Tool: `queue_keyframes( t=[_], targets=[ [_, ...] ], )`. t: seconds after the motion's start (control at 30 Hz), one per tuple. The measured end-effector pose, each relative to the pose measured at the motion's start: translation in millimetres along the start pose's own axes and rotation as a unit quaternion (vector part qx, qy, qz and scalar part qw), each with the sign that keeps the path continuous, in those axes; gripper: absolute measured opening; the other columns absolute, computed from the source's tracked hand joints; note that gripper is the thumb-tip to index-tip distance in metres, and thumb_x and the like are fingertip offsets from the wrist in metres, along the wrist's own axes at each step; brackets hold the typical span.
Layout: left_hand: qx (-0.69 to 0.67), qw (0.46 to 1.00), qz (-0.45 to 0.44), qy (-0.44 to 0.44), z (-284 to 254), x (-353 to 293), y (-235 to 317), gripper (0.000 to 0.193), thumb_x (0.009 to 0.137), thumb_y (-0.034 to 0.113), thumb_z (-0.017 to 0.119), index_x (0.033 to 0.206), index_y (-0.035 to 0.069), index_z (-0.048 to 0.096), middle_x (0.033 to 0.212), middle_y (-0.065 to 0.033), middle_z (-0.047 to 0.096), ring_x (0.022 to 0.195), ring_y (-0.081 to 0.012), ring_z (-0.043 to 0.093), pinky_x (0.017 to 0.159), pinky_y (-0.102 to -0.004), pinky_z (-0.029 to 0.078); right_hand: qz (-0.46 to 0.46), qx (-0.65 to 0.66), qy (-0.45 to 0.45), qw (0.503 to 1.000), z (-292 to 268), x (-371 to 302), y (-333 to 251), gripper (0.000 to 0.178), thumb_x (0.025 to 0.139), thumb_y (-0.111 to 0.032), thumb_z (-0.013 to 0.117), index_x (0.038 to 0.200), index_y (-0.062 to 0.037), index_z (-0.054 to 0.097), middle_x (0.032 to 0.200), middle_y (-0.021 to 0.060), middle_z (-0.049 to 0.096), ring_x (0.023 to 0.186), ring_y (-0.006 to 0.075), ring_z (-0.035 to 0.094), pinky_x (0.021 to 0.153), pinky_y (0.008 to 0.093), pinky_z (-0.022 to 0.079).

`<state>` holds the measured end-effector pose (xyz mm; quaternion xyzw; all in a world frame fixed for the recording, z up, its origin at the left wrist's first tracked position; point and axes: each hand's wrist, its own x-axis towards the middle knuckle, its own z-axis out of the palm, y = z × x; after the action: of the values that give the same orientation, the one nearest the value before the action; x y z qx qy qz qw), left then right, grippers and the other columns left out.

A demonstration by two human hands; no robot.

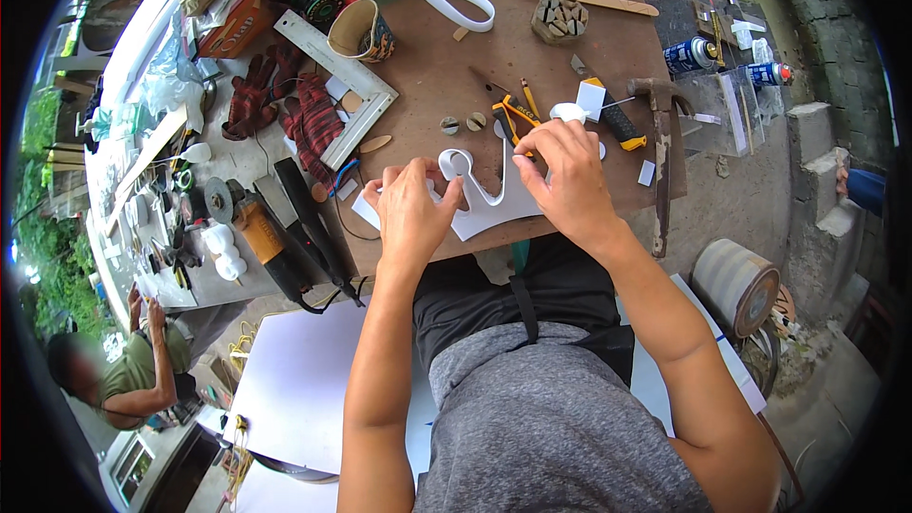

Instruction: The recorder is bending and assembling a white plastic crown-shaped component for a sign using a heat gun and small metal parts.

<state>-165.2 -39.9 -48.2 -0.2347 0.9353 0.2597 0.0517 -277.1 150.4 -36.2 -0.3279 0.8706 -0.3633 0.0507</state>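
A thin white strip (489, 198), bent into a loop and a U-shaped curve, stands on edge over a white sheet (513, 214) at the table's near edge. My left hand (415, 204) is closed at the loop's left side, thumb and fingers pinching there. My right hand (568, 176) has its fingers curled together just beside the strip's right arm; what they pinch is hidden. Beyond it lie yellow-and-black pliers (516, 116), a pencil (529, 98) and a small white lump (568, 112). Two small round pieces (462, 123) lie past the loop.
To the right are a utility knife (622, 123), a hammer (661, 147) and spray cans (692, 55). At left lie a metal square (366, 95), red gloves (313, 119) and an angle grinder (261, 233). A paper cup (361, 30) stands behind. Another person (142, 361) works at far left.
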Motion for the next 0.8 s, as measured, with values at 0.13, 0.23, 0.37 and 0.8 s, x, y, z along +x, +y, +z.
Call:
queue_keyframes(
  t=[0.13, 0.23, 0.37, 0.8],
  targets=[
    [-0.048, 0.998, -0.034, -0.014, 6.9, 3.8, -9.2, 0.030, 0.080, 0.028, 0.078, 0.099, 0.005, 0.070, 0.092, -0.0089, 0.072, 0.104, -0.0287, 0.061, 0.101, -0.0494, 0.031, -0.002, -0.001, -0.005, 1.000, -5.6, -6.8, -5.8, 0.012, 0.083, -0.010, 0.074, 0.091, -0.0102, 0.066, 0.096, 0.0025, 0.062, 0.098, 0.0241, 0.057, 0.083, 0.0394, 0.039],
    [-0.012, 0.999, -0.041, -0.033, 2.8, 5.9, -1.5, 0.029, 0.080, 0.026, 0.078, 0.097, 0.005, 0.069, 0.090, -0.0099, 0.071, 0.103, -0.0291, 0.061, 0.101, -0.0497, 0.031, 0.002, 0.009, -0.008, 1.000, -6.3, -11.4, -6.0, 0.011, 0.083, -0.009, 0.074, 0.091, -0.0095, 0.066, 0.096, 0.0025, 0.062, 0.097, 0.0241, 0.056, 0.083, 0.0391, 0.039],
    [0.026, 0.999, -0.045, -0.008, 12.5, 6.1, 2.6, 0.024, 0.080, 0.022, 0.075, 0.095, 0.004, 0.068, 0.087, -0.0107, 0.071, 0.100, -0.0291, 0.062, 0.100, -0.0488, 0.032, 0.001, 0.022, -0.010, 1.000, -6.9, -15.2, -8.2, 0.011, 0.083, -0.008, 0.073, 0.091, -0.0090, 0.066, 0.096, 0.0028, 0.062, 0.097, 0.0245, 0.056, 0.084, 0.0391, 0.039],
    [0.018, 0.993, 0.042, 0.112, 19.4, 15.5, -19.3, 0.014, 0.081, 0.009, 0.071, 0.092, 0.006, 0.064, 0.084, -0.0110, 0.070, 0.091, -0.0297, 0.062, 0.091, -0.0445, 0.037, 0.004, 0.004, 0.002, 1.000, -20.3, -25.4, -7.7, 0.014, 0.081, -0.007, 0.074, 0.092, -0.0097, 0.065, 0.095, 0.0029, 0.063, 0.091, 0.0248, 0.056, 0.083, 0.0389, 0.040]
  ],
)
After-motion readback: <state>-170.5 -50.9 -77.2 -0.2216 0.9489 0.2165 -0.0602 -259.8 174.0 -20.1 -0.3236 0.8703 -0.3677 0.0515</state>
